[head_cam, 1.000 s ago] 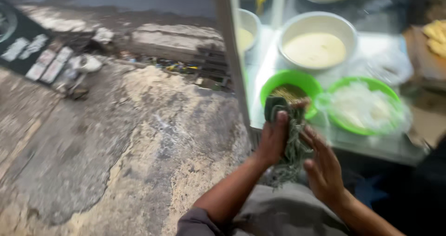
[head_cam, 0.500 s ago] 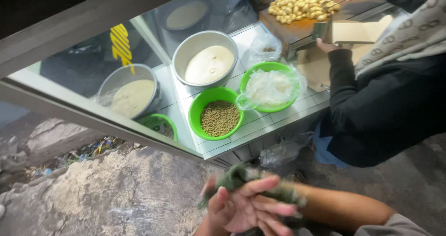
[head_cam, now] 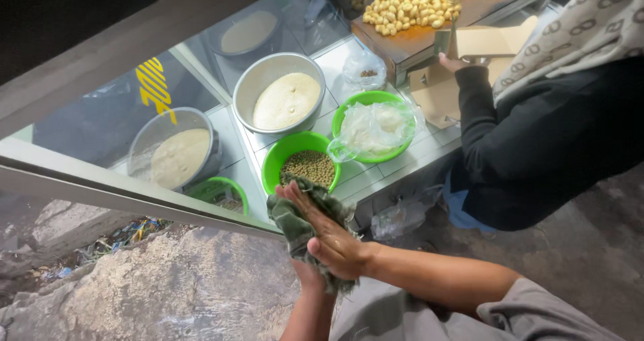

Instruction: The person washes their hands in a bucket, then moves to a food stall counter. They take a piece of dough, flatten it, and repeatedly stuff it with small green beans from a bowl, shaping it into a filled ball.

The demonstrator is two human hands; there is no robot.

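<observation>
ground [head_cam: 168, 294]: rough, pale, cracked stone or concrete, seen lower left; litter is lodged in the gap under the frame.
frame [head_cam: 100, 187]: flat grey metal bar, run diagonally across the left side, glass pane above it.
counter [head_cam: 349, 56]: white glazed tiles with dark grout lines, flat, smooth; all bowls are set on it.
co-worker [head_cam: 537, 133]: dark long-sleeved top, patterned light scarf; one hand is placed at a cardboard box [head_cam: 483, 42], brown, folded flat-sided.
wooden tray [head_cam: 409, 39]: brown, boxy, heaped with small yellow rounded lumps.
metal bowl [head_cam: 280, 93]: round, brushed steel, filled with pale grainy batter; centre of the counter.
second metal bowl [head_cam: 171, 146]: round, steel, same pale batter, seen through the glass, left of the first.
large green bowl [head_cam: 373, 126]: round plastic, covered by a crinkled clear plastic bag with white contents.
small green bowl [head_cam: 302, 161]: round plastic, filled with small olive-brown beans; just beyond the cloth.
cloth [head_cam: 295, 220]: dark green, soft, rumpled, frayed at the lower end; sandwiched between both hands, in front of the counter edge.
right hand [head_cam: 329, 230]: laid flat on top of the cloth, fingers straight, pressed down onto it.
left hand [head_cam: 308, 274]: mostly hidden under the cloth; closed around its lower part from beneath.
</observation>
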